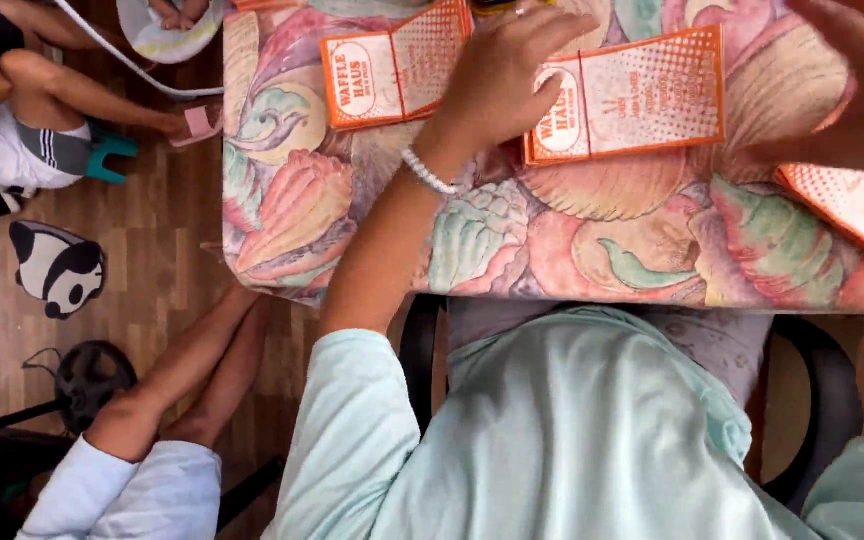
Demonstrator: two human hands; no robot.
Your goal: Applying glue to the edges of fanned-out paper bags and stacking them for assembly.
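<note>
The single head camera looked steeply down, close over the bench (552,250) edge, the wearer's lap and the floor (162,270).

The counter (282,210) is covered with a cloth printed with large shells in pink, green and cream, hanging over its near edge. Three flat orange-and-white paper sleeves lie directly on it: one (377,70) toward the far left, one (652,95) in the middle, and one (857,205) at the right edge, partly cut off. The middle sleeve lies well apart from the left one.
</note>
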